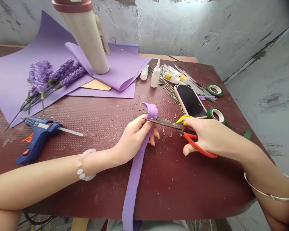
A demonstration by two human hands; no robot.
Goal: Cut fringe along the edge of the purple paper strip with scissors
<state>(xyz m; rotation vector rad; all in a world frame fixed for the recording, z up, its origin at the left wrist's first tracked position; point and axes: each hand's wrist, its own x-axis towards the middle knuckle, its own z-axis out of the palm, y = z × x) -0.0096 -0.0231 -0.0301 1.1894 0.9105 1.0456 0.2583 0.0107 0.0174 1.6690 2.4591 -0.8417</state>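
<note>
My left hand (137, 136) pinches a long purple paper strip (134, 179) near its upper end. Fine slits fringe the curled top of the strip, and its lower part runs down past the table's front edge. In my right hand (207, 134) are scissors (170, 123) with one yellow and one red handle. Their blades lie across the strip just above my left thumb, slightly apart at the handles. Whether the blades touch the paper at this instant is hard to tell.
A blue glue gun (42, 136) lies at left, below purple paper flowers (42, 77). Behind stand a white tumbler (86, 38) on purple sheets (12, 73) and a small glue bottle (155, 75). A phone (191, 101), wires (167, 85) and green tape rolls (215, 89) are at right.
</note>
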